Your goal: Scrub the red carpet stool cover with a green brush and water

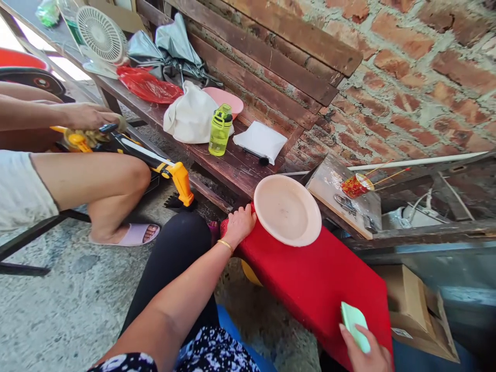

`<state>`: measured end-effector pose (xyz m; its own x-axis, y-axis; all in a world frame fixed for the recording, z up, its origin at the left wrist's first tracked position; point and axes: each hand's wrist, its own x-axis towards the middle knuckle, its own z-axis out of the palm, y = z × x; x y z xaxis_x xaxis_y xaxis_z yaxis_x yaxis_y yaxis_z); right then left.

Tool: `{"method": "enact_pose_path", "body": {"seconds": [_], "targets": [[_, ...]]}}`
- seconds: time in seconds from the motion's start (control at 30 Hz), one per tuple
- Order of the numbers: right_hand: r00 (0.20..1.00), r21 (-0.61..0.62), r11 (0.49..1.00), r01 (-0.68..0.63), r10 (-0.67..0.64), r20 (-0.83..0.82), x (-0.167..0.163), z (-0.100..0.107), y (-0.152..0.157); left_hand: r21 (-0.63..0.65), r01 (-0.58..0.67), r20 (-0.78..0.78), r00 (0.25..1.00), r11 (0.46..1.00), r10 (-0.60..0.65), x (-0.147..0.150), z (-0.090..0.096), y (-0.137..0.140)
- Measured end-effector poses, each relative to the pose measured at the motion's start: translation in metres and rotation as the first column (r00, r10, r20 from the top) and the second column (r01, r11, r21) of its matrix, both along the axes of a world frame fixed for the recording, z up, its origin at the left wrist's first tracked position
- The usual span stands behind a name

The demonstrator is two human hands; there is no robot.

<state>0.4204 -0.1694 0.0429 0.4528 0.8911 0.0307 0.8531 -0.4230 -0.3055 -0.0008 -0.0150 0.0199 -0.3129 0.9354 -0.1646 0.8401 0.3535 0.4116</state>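
Observation:
My left hand [241, 223], with a gold bangle at the wrist, grips the red cloth [310, 274] at the near-left end of the covered table, its fingers curled over the edge. Right beside those fingertips stands a pale pink basin [289, 209], which looks to have shallow water in it. At the lower right, my right hand [368, 351] holds a mint-green sponge [355, 325] between thumb and fingers, over the other end of the cloth. Part of the right hand is cut off by the frame's bottom edge.
On the wooden bench [205, 160] are a green bottle [220, 130], a white packet [261, 140], a red bag [149, 85] and a fan [102, 35]. Another person's hand [91, 114] rests by a yellow-black tool [155, 163]. A cardboard box [411, 299] is at the right.

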Motion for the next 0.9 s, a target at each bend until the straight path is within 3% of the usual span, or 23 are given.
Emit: {"method": "enact_pose_path", "body": {"seconds": [0.03, 0.1, 0.2, 0.27, 0.3, 0.37, 0.53, 0.67, 0.73, 0.8, 0.9], "targets": [[0.999, 0.019, 0.999, -0.032, 0.033, -0.033, -0.024, -0.003, 0.005, -0.004, 0.0, -0.002, 1.0, 1.0, 0.0, 0.0, 0.0, 0.0], [0.964, 0.1, 0.972, -0.214, 0.226, -0.141, -0.078, -0.01, 0.018, -0.016, 0.01, -0.002, 1.0, 1.0, -0.01, -0.001, 0.0, 0.001], [0.827, 0.195, 0.844, -0.5, 0.532, -0.183, -0.148, -0.018, 0.035, -0.035, 0.026, -0.009, 1.0, 0.999, -0.026, -0.001, 0.001, 0.001], [0.77, 0.213, 0.782, -0.586, 0.619, -0.152, -0.167, -0.021, 0.044, -0.048, 0.028, -0.022, 0.999, 0.998, -0.029, -0.001, 0.002, 0.001], [0.767, 0.213, 0.776, -0.593, 0.625, -0.144, -0.166, -0.022, 0.047, -0.054, 0.028, -0.03, 0.999, 0.998, -0.03, -0.001, 0.002, 0.001], [0.805, 0.202, 0.817, -0.541, 0.572, -0.158, -0.146, -0.024, 0.047, -0.066, 0.029, -0.044, 0.999, 0.997, -0.031, -0.001, 0.003, 0.001], [0.97, 0.088, 0.985, -0.151, 0.164, -0.181, -0.031, -0.018, 0.018, -0.059, 0.034, -0.048, 0.998, 0.998, -0.037, 0.001, 0.004, 0.0], [0.988, -0.064, 0.987, 0.148, -0.15, -0.023, 0.043, 0.001, -0.01, -0.051, 0.024, -0.044, 0.999, 0.998, -0.026, 0.002, 0.004, 0.0], [0.976, -0.102, 0.971, 0.216, -0.215, 0.022, 0.05, 0.006, -0.013, -0.06, 0.022, -0.045, 0.999, 0.998, -0.024, 0.001, 0.005, 0.0], [0.983, -0.056, 0.981, 0.184, -0.184, -0.005, 0.032, 0.006, -0.004, -0.065, 0.021, -0.048, 0.999, 0.998, -0.024, 0.001, 0.005, 0.0], [0.991, 0.11, 0.993, -0.037, 0.051, -0.125, -0.027, -0.003, 0.024, -0.081, 0.028, -0.05, 0.998, 0.996, -0.032, 0.0, 0.006, 0.0]]}}
